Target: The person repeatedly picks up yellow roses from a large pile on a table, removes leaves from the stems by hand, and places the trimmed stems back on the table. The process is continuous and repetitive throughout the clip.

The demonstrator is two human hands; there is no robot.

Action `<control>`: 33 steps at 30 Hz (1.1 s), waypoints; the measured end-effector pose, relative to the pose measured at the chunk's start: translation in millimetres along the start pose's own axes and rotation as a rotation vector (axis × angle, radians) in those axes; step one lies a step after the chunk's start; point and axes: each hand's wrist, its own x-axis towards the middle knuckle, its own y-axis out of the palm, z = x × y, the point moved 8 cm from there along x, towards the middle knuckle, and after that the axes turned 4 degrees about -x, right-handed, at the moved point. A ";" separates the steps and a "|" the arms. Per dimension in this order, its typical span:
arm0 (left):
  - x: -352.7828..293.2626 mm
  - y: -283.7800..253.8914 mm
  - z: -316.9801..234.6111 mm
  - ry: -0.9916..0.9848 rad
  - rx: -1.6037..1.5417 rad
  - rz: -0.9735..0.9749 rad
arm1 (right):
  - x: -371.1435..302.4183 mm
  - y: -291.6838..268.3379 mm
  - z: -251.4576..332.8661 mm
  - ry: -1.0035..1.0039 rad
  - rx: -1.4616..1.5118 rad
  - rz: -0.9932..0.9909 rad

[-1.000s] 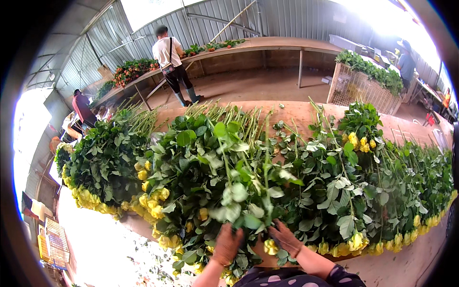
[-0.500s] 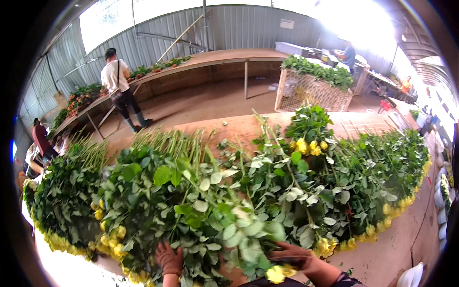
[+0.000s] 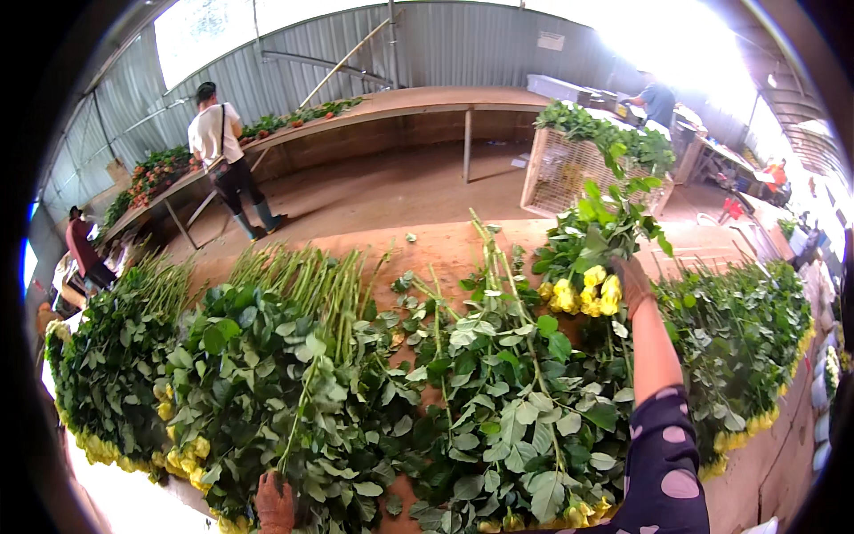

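Note:
My right hand, in a brown glove, reaches out to the far right of the middle. Its fingers close round leafy stems just beside a cluster of yellow roses, whose leaves stand up past the hand. At the lower edge, my left hand, also gloved, is low among the foliage with its fingers drawn in at the lower end of a green rose stem. Its palm is hidden. Around both hands lie heaps of cut yellow roses, stems pointing away and heads toward me.
The wooden table shows beyond the stems. Further roses line the left, and more the right. A wicker crate full of greenery stands behind. One person stands at a long back bench; others are farther off.
My right hand has moved from the near edge out to the far cluster, carrying yellow roses. My left hand has shifted down and left, its spread fingers now drawn in.

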 end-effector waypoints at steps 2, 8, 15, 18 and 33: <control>-0.3 -28.2 -43.2 0.101 -0.105 -0.057 | 20.8 8.3 -12.8 0.210 -0.187 -0.066; 3.7 14.4 -115.0 0.046 -0.540 0.529 | -75.1 86.8 94.2 -0.352 -0.231 0.222; 45.6 161.2 -148.2 0.726 -0.031 0.599 | -422.7 245.9 53.1 0.021 -0.212 1.125; 59.1 183.1 -158.1 0.069 -1.017 0.616 | -485.3 291.3 20.4 -0.592 -0.013 1.057; -56.7 72.0 4.0 -0.175 0.289 0.299 | -422.4 196.6 22.1 -0.581 -0.941 0.088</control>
